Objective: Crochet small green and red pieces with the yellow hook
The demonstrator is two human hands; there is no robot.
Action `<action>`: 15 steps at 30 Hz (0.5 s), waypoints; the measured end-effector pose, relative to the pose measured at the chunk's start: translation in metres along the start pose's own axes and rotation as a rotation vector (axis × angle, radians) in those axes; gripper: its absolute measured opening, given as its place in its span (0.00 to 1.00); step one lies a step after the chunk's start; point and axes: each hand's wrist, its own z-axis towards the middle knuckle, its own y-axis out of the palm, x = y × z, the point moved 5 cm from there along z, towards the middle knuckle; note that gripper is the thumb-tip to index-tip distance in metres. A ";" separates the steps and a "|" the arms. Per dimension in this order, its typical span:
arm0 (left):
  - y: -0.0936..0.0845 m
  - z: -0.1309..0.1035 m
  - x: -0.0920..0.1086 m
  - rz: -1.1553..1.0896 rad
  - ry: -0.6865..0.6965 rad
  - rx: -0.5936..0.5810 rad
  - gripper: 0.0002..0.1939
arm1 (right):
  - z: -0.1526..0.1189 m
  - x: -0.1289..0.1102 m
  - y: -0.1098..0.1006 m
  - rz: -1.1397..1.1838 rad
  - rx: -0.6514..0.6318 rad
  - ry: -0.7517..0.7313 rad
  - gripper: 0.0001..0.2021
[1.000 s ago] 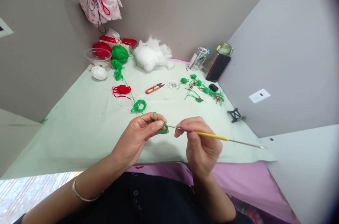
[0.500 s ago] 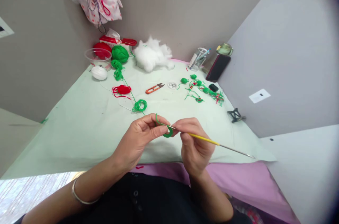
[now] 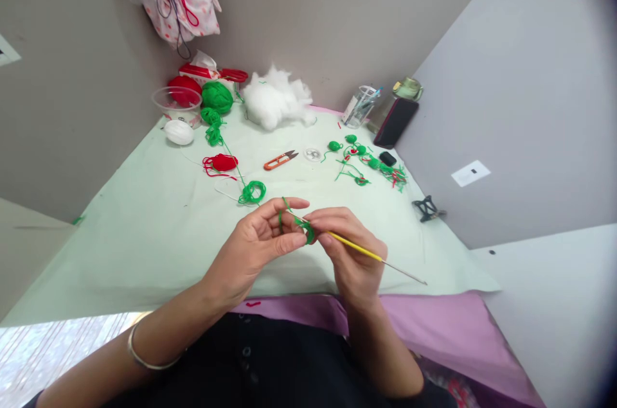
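Observation:
My left hand [image 3: 260, 244] pinches a small ring of green crochet work [image 3: 309, 233] between thumb and fingers. Green yarn loops over its raised index finger and leads back to a loose green coil [image 3: 252, 192] on the table. A crochet hook [image 3: 355, 246] with a yellow grip lies in my right hand [image 3: 354, 254], held like a pen. Its tip meets the green work and the yarn, while its metal rear end points to the lower right. Where the fingertips of both hands come together, part of the ring is hidden.
Thread snips [image 3: 281, 160] with orange handles lie mid-table, near red yarn [image 3: 224, 162]. White stuffing [image 3: 277, 98] and a green yarn ball [image 3: 217, 97] sit at the back. Small green crocheted pieces [image 3: 373, 164], a phone [image 3: 396, 123] and a clear pen cup [image 3: 359, 107] are on the right.
The hook has shifted left and swung to a steeper angle, its tip pushed further past the work. My left index finger has lifted and straightened, stretching the yarn away from the ring.

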 end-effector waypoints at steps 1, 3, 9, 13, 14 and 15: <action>0.001 0.000 0.000 0.000 0.001 -0.005 0.19 | 0.000 0.002 0.000 0.044 0.024 0.019 0.09; 0.001 0.000 0.001 -0.002 -0.004 -0.003 0.19 | 0.001 0.007 0.001 0.171 0.069 0.066 0.08; -0.003 -0.002 0.004 0.018 -0.005 0.028 0.16 | 0.007 0.010 0.004 0.385 0.082 0.154 0.11; -0.004 -0.004 0.005 0.094 0.070 0.054 0.16 | 0.003 -0.004 0.000 0.055 0.013 0.021 0.11; -0.004 -0.005 0.005 0.103 0.094 0.071 0.16 | 0.000 -0.009 0.001 -0.107 -0.021 -0.077 0.10; -0.004 -0.005 0.005 0.095 0.109 0.091 0.17 | -0.004 -0.014 0.004 -0.280 -0.048 -0.188 0.10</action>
